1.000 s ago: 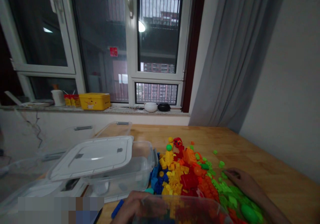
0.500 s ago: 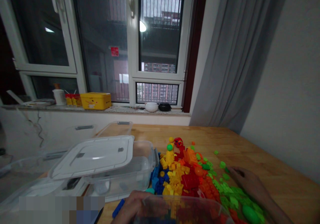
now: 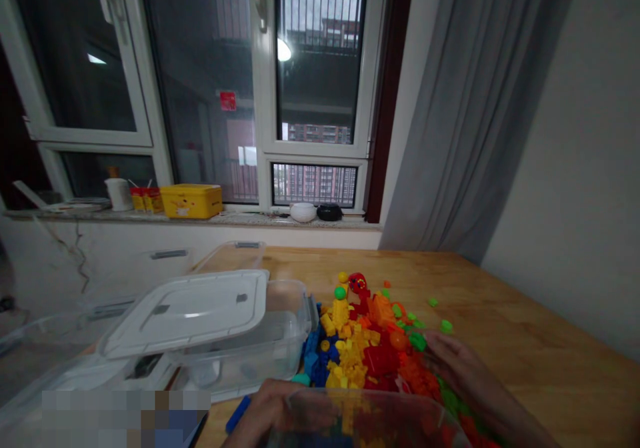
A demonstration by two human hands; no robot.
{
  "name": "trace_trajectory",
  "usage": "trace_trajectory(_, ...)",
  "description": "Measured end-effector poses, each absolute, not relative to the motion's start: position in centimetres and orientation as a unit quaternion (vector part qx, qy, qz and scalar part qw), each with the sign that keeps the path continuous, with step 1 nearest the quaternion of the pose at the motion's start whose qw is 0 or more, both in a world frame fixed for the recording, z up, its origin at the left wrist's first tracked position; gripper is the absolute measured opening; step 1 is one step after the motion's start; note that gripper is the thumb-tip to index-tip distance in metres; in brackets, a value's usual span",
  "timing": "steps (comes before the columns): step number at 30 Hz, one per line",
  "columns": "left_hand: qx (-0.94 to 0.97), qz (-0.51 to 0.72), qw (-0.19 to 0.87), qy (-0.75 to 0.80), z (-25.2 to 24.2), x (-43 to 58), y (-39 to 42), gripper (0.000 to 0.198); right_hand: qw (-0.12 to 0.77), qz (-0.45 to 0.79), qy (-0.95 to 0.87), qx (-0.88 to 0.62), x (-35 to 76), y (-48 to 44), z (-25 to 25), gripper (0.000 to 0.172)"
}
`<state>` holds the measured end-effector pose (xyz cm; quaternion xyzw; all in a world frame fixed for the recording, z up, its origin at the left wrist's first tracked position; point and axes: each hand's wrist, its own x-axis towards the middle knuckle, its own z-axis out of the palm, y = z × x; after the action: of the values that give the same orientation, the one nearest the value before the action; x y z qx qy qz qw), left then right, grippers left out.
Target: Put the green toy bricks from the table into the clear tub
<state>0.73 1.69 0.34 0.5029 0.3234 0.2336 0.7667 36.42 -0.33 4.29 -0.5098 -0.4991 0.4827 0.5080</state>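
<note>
The left hand (image 3: 265, 408) is curling around the left side of a clear plastic tub with a rounded rim (image 3: 380, 392), gripping its edge. The tub is standing in front of the nearest part of a heap of multicoloured plastic toy blocks (image 3: 350, 358), so those pieces are showing only dimly through it. The heap is lying on a pale wooden table (image 3: 530, 321), running from blue at left through yellow, red and orange to green at right. The right hand (image 3: 460, 368) is bending over the green side and hiding much of it; its fingertips are lying right by a dark green plastic piece (image 3: 418, 341) — whether pinching it or not, I cannot tell. Two light green pieces (image 3: 447, 327) are lying loose beyond that hand.

Left of the heap, a clear rectangular plastic storage box (image 3: 280, 361) is sitting close by — a whitish translucent plastic lid (image 3: 200, 295) is covering part of it. Behind, a yellow rectangular box (image 3: 193, 201), a white round pot (image 3: 303, 212) and a black round pot (image 3: 329, 213) are standing on the windowsill (image 3: 255, 221).
</note>
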Motion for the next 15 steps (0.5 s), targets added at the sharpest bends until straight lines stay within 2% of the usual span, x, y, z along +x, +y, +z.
trace_trajectory(8, 0.473, 0.244, 0.786, 0.314, -0.9, 0.2, 1.9, 0.023, 0.374, 0.574, -0.645, -0.339, 33.8, -1.2, 3.0, 0.043)
trace_trajectory(15, 0.464, 0.222, 0.795, 0.322, -0.6, 0.3, 2.3, 0.019, 0.35, 0.582, -0.665, -0.31, 34.0, -0.8, 2.4, 0.044)
